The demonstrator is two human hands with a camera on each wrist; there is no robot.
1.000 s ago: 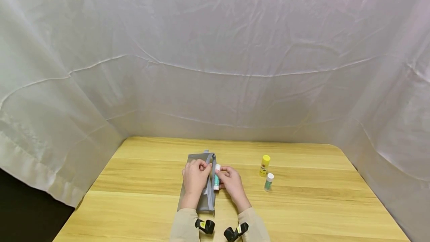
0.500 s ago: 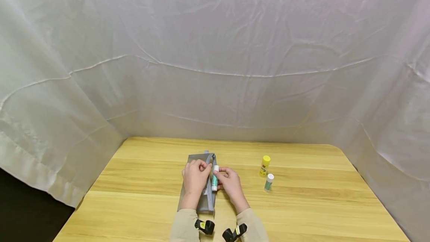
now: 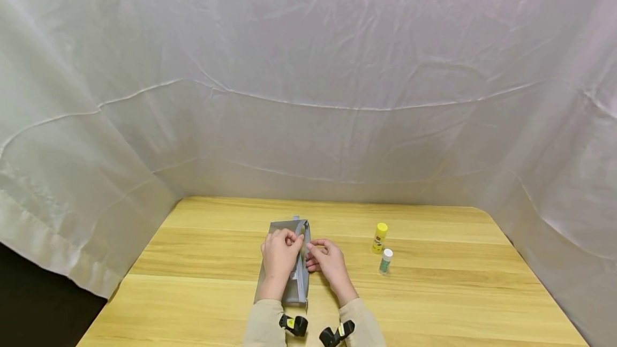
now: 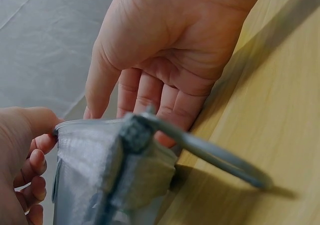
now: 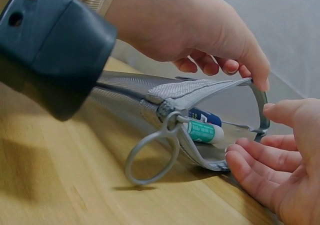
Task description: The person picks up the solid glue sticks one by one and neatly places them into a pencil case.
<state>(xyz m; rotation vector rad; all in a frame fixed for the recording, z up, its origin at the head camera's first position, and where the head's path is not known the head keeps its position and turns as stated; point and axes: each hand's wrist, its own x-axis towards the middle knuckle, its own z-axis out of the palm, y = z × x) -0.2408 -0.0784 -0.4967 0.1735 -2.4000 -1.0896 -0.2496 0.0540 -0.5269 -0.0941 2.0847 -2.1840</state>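
A grey zip pouch (image 3: 288, 225) lies on the table with its zip side facing right. My left hand (image 3: 280, 255) pinches the upper edge of its mouth, holding it apart. My right hand (image 3: 330, 263) is at the mouth with fingers extended and holds nothing; in the right wrist view its fingertips (image 5: 240, 150) are at the opening. Inside the pouch, a green-and-white glue stick (image 5: 202, 131) lies beside a dark blue-capped item (image 5: 206, 117), partly hidden. A ring zip pull (image 5: 131, 167) hangs at the pouch's near end.
To the right on the wooden table (image 3: 458, 283) stand a yellow glue stick (image 3: 379, 238) and a shorter green one with a white cap (image 3: 385, 261). Pale curtains (image 3: 337, 138) enclose the back and sides. Black cameras (image 3: 337, 333) sit on both wrists.
My right hand moved slightly left to the pouch mouth and let go of the white-capped green glue stick, which went inside. The left hand kept its pinch on the edge.
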